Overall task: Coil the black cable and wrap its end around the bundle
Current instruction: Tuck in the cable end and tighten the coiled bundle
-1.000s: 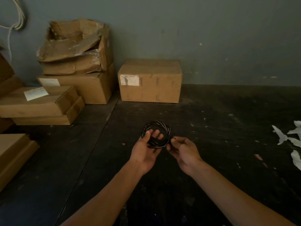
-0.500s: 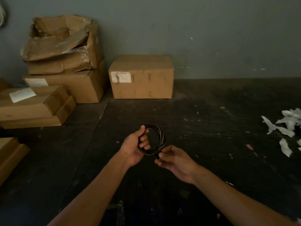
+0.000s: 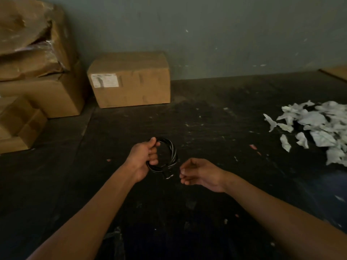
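The black cable [image 3: 171,153] is wound into a small round coil above the dark floor, near the middle of the view. My left hand [image 3: 144,156] grips the coil's left side, fingers curled through the loop. The cable's end with its plug [image 3: 169,174] hangs at the coil's lower right. My right hand [image 3: 199,173] hovers just right of the plug, palm up, fingers loosely curled, holding nothing and apart from the cable.
A sealed cardboard box [image 3: 129,79] stands against the wall behind the coil. Stacked, crumpled boxes [image 3: 37,72] fill the left side. A heap of torn white paper scraps [image 3: 317,126] lies on the floor at right.
My right hand has let go of the cable end and drawn back to the right. My left hand keeps its grip on the coil. The view has shifted right.
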